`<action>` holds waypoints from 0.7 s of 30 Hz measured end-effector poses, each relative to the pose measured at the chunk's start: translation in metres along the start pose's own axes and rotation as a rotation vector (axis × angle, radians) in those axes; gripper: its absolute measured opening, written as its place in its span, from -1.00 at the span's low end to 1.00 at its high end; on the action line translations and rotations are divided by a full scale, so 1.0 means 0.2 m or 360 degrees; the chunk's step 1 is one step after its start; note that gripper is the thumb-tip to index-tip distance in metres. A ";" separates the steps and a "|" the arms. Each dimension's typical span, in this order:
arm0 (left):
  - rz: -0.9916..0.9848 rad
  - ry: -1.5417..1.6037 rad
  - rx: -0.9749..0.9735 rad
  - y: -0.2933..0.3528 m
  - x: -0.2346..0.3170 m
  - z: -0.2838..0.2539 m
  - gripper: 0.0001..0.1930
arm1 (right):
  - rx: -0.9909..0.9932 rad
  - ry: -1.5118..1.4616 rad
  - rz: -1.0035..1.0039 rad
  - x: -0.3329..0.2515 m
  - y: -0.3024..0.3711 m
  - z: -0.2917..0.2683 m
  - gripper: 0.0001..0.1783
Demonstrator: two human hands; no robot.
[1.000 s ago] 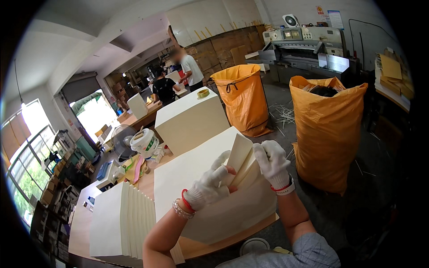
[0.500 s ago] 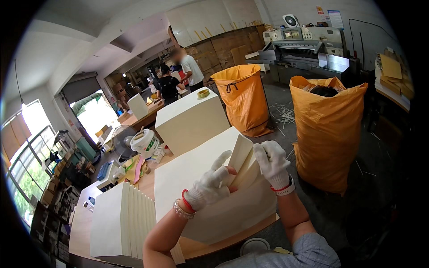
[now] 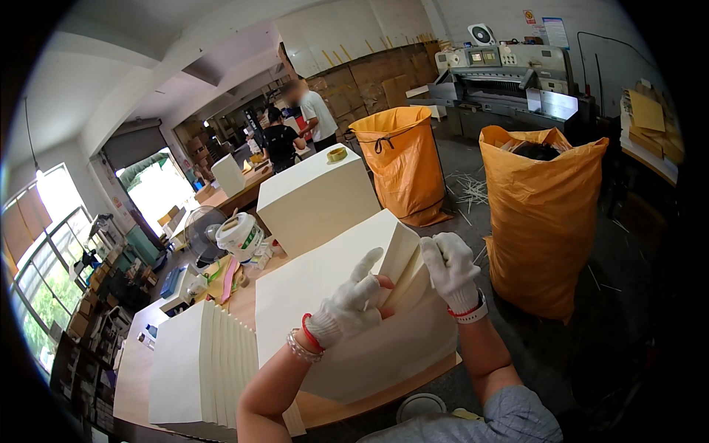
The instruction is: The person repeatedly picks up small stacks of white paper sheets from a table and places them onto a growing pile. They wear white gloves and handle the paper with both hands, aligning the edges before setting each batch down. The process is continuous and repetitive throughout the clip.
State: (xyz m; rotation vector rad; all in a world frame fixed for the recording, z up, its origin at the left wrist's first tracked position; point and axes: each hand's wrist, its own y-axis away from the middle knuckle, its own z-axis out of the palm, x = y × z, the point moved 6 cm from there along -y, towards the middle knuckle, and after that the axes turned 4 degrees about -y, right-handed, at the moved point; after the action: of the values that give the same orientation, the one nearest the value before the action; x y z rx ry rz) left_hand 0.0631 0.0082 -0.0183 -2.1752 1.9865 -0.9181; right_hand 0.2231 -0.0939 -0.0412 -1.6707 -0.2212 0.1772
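Hardly anything shifts over the last second as I watch from afar: both hands stay by the lifted sheets (image 3: pixel 401 252) at the right end of the paper stack (image 3: pixel 317 273). The left hand (image 3: pixel 346 306) keeps one finger raised apart from the rest, with bare fingertips showing at the gap in the stack; I can't tell whether they pinch paper. The right hand (image 3: pixel 450 273) is curled at the stack's right edge, fingers folded in, and I can't make out whether a sheet sits between them. To me, such stillness suggests the parted sheets are being held, neither opened further nor let down. Behind the stack, a tall white block (image 3: pixel 317 199) carries a tape roll (image 3: pixel 336 155).
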 end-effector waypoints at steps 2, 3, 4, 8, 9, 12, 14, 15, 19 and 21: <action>-0.0051 0.0022 -0.0027 0.00 -0.01 0.00 -0.63 | -0.0044 -0.0040 0.0008 0.01 0.01 0.00 -0.64; -0.0074 0.0036 -0.0040 0.00 -0.01 0.00 -0.61 | -0.0021 -0.0032 -0.0016 0.01 0.01 0.00 -0.64; -0.0059 0.0057 -0.0027 0.00 -0.01 0.00 -0.60 | 0.0003 -0.0023 -0.0040 0.02 0.02 0.00 -0.64; 0.0018 -0.0028 -0.0091 0.00 -0.01 0.00 -0.57 | 0.0026 -0.0298 0.0080 0.02 0.01 -0.01 -0.67; 0.0043 -0.0088 -0.0141 0.00 -0.01 0.01 -0.58 | -0.0003 -0.0261 0.0072 0.02 0.02 0.00 -0.67; 0.0025 -0.0034 -0.0241 -0.01 -0.02 0.01 -0.56 | -0.0064 -0.0206 0.0097 0.03 0.02 0.01 -0.70; 0.0056 0.0048 -0.0166 -0.01 -0.01 0.01 -0.58 | -0.0069 -0.0246 0.0180 0.03 0.00 0.00 -0.72; 0.0059 0.0064 -0.0114 -0.01 0.00 0.01 -0.59 | -0.0079 -0.0259 0.0206 0.03 0.01 0.00 -0.73; 0.0021 0.0000 0.0008 0.00 0.01 0.00 -0.62 | -0.0072 -0.0285 0.0233 0.04 0.01 0.00 -0.77; 0.0023 -0.0089 0.0005 0.00 -0.01 -0.01 -0.62 | -0.0007 -0.0209 0.0153 0.03 0.01 0.00 -0.80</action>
State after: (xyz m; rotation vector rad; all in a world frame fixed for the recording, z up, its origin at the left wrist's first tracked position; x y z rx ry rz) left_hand 0.0622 0.0094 -0.0180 -2.1574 1.9715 -0.8486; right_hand 0.2293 -0.0929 -0.0433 -1.6769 -0.2406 0.3595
